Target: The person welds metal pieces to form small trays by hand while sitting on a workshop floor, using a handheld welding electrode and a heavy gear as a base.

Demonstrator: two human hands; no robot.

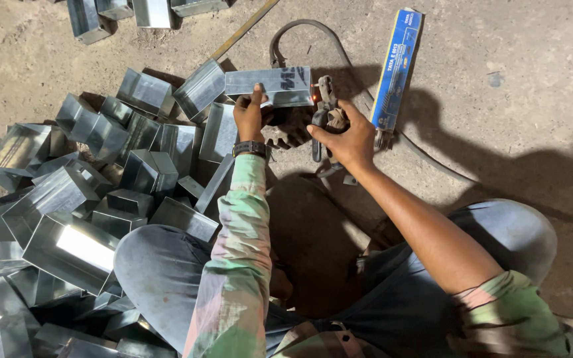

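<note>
My left hand (249, 114) grips the near edge of a shiny sheet-metal box piece (274, 85) held flat over the ground. My right hand (343, 138) is closed around a welding electrode holder (324, 111), whose tip touches the right end of that piece, where a small orange glow (314, 97) shows. A dark toothed gear (292, 132) lies under and between the two hands. A black watch sits on my left wrist.
Several folded sheet-metal boxes (67, 199) are heaped on the left, with more at the top (150, 12). A blue electrode packet (396, 66) lies right of the holder. A black cable (339, 46) loops behind, beside a thin metal rod (243, 30). My knees frame the concrete floor.
</note>
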